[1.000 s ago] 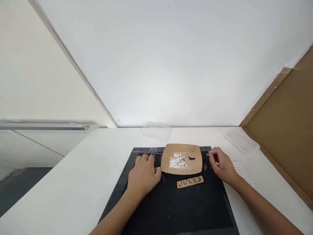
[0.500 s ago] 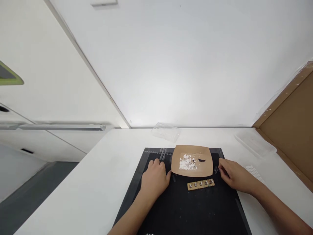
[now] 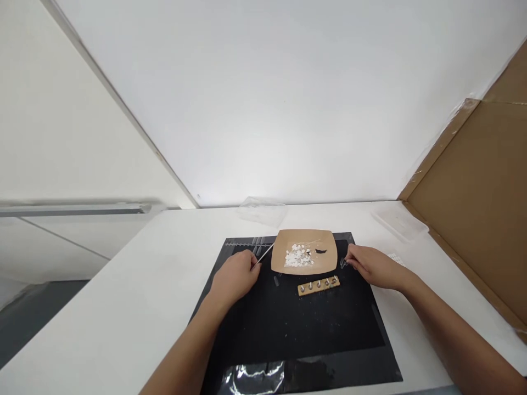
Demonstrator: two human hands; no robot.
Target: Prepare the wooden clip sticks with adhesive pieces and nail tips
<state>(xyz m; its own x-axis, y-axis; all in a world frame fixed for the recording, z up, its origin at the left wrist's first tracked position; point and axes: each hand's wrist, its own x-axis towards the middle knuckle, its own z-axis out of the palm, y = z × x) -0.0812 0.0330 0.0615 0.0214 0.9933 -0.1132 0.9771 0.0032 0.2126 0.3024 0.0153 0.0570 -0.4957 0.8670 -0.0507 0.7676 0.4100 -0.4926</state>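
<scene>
My left hand is closed on a thin pale stick, which slants up toward the left edge of a tan tray. On that tray lie many small white flakes and a dark sliver. To the tray's right, my right hand pinches beside small clear pieces; what is between the fingertips is too small to make out. A wooden strip with several small metal posts lies just in front of the tray.
A black mat lies under the tray on the white table. A crumpled clear sheet and a clear plastic box lie behind. Brown cardboard stands at the right. More clear slips are at the mat's back left.
The view has shifted, showing more of the mat's front. My left hand has moved away from the tray's edge, and the thin stick now shows in it. My right hand stays by the clear pieces.
</scene>
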